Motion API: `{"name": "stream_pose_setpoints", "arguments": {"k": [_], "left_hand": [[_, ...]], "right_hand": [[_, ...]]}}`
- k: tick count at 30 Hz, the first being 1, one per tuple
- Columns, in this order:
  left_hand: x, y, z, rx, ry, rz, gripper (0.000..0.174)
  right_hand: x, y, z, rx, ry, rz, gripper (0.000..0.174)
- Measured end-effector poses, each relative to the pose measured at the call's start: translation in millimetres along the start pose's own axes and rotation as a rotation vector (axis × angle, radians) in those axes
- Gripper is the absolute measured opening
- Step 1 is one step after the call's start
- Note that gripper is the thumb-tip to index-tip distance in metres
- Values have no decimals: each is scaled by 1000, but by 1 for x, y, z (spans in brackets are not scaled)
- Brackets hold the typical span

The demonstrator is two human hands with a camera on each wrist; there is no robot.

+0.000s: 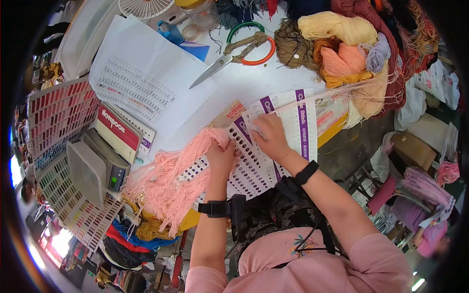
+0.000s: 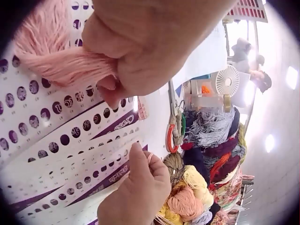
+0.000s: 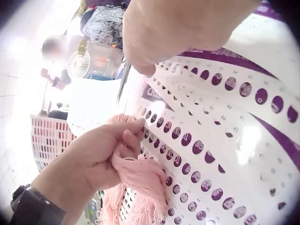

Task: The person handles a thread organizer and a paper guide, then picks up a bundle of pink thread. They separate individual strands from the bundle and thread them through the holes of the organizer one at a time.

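My left hand [image 1: 222,157] grips a bunch of pink yarn [image 1: 163,178], its loose strands spreading to the left over the cards. The left wrist view shows the yarn [image 2: 70,63] leaving the curled fingers of that hand [image 2: 145,42]. Under both hands lie overlapping white cards [image 1: 249,168] with purple bands and rows of holes. My right hand [image 1: 271,136] is over the cards to the right, fingers bent, near pale thin strands [image 1: 322,97] running toward the yarn pile. Whether it pinches a strand cannot be made out. In the right wrist view its fingertips are partly hidden.
Scissors [image 1: 234,56] with green and orange handles lie beyond the cards. Colourful skeins [image 1: 344,58] are heaped at the far right. Left are printed sheets [image 1: 132,83], a notebook [image 1: 117,128], a scale [image 1: 110,161] with a plastic tray, and colour sample charts [image 1: 61,112].
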State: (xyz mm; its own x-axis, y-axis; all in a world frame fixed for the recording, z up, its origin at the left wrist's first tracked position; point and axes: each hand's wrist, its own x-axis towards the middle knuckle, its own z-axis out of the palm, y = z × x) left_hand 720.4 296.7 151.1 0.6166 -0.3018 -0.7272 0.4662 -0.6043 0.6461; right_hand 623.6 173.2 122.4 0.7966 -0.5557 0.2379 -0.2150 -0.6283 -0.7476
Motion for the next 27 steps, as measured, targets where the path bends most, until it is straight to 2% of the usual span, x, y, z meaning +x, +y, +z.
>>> {"name": "stream_pose_setpoints", "arguments": {"k": [2,5,8,12,15,18,21,23,24,25,26,27], "left_hand": [[3,-2,1,-48,9,25,13],[10,-7,1,-222,-18,62,6],[16,-6,2,-315,-75,93,5],[22,-19,11,-407,-98,129,7],[22,-20,9,-326,-61,143,11],[3,-6,-15,-552,-69,-120,12],[-15,-2,-42,-1339,-472,-242,13],[-4,-11,-31,-760,-436,-276,13],[3,-14,-19,-475,-413,-284,13],[7,-11,-3,-144,-304,-109,12],[6,-9,-5,-87,-251,-117,14],[4,-4,-11,-27,-197,-126,17]], "right_hand": [[3,-3,14,52,-114,-131,38],[7,-15,19,-85,-232,-72,42],[2,-16,19,-118,-254,-126,39],[1,-3,20,58,-239,-152,39],[1,-4,21,113,-209,-120,37],[4,-8,20,121,-187,-79,31],[4,-1,21,196,-270,25,27],[6,4,20,306,-384,133,24],[7,7,21,343,-377,150,25],[8,8,21,377,-371,166,27],[8,9,21,412,-366,183,28],[10,5,20,291,-356,130,31]]}}
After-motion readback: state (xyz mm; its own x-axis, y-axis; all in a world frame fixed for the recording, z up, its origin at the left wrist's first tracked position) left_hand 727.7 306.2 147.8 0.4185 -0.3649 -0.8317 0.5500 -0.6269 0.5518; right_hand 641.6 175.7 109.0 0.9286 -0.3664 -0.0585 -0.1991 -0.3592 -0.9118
